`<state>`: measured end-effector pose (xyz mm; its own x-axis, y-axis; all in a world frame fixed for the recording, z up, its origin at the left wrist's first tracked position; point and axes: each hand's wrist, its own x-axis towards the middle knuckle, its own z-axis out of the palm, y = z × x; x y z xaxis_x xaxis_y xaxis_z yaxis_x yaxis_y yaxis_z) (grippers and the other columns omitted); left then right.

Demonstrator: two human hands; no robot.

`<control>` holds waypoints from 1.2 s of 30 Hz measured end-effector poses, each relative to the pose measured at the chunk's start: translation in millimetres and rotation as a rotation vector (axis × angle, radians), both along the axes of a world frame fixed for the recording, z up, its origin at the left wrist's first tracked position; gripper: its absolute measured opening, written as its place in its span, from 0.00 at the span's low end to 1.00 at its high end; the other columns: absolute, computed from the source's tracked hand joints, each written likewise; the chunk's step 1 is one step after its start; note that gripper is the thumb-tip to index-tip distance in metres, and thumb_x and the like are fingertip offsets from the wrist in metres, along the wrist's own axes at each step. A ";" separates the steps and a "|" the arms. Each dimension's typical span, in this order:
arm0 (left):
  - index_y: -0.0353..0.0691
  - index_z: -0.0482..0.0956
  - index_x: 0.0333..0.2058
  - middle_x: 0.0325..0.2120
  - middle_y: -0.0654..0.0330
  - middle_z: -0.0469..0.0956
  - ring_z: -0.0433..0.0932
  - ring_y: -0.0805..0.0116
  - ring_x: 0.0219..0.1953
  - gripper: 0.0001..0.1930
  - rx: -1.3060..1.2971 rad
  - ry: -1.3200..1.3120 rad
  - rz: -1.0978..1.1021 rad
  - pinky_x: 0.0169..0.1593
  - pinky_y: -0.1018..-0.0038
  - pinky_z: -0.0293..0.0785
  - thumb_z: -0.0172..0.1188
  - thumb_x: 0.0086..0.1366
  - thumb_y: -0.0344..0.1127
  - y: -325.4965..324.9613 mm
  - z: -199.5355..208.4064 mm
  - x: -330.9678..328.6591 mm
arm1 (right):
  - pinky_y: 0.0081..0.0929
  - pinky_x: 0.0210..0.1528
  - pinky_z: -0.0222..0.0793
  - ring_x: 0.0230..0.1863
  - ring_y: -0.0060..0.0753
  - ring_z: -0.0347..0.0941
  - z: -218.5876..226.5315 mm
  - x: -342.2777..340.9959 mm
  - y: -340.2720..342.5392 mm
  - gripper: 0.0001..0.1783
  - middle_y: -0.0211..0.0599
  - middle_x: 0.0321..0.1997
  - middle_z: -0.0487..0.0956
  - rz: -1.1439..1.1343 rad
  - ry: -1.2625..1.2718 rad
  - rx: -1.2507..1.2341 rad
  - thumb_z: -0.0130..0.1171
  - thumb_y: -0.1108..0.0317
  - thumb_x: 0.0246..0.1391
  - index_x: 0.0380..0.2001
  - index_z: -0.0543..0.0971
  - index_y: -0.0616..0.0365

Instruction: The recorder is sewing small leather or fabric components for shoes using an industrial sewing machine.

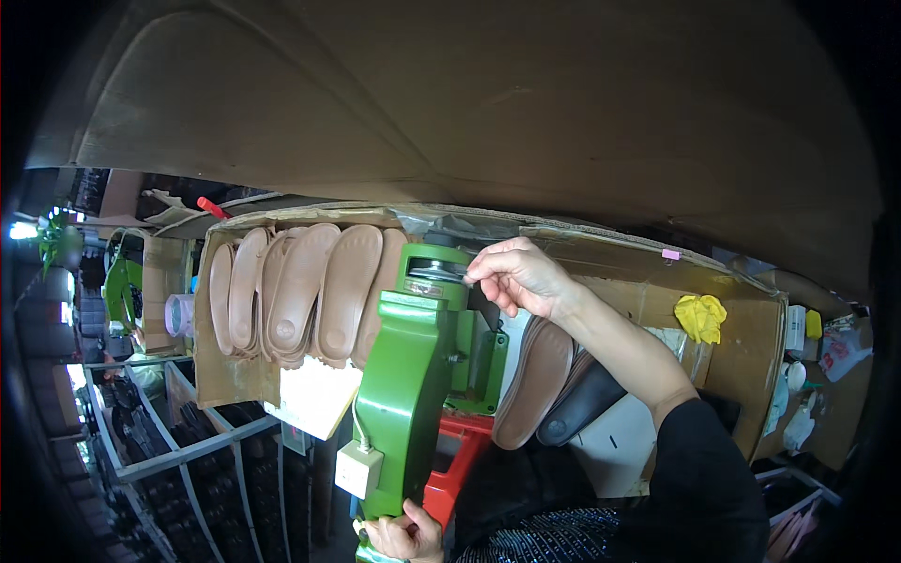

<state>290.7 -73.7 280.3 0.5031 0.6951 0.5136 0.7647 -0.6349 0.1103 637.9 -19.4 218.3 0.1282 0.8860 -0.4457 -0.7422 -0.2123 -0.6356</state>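
Observation:
A green machine (404, 375) stands upright in the middle, with a metal wheel (438, 271) set in its top. At the wheel's right edge, my right hand (519, 277) has thumb and forefinger pinched together, the other fingers curled. Whatever it pinches is too small to make out. Down at the machine's lower end, my left hand (408, 535) is closed with its fingers curled against the green body; what lies inside it is hidden. Brown shoe soles (349, 291) lean in a row left of the machine. Another brown sole (533, 383) and a black sole (580, 399) lie under my right forearm.
A cardboard box wall (239, 380) surrounds the work area. A white switch box (358, 469) is fixed to the machine, near a red frame (457, 464). To the right lies a yellow cloth (700, 318). A metal rack (197, 450) with dark items stands at lower left.

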 end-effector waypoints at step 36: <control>0.31 0.68 0.18 0.10 0.58 0.64 0.62 0.62 0.12 0.12 -0.072 0.059 0.035 0.18 0.66 0.61 0.66 0.47 0.23 -1.6 -7.4 -19.2 | 0.13 0.06 0.54 0.06 0.17 0.64 9.5 0.8 8.0 0.08 0.37 0.11 0.73 0.018 -0.096 -0.103 0.58 0.70 0.42 0.19 0.77 0.65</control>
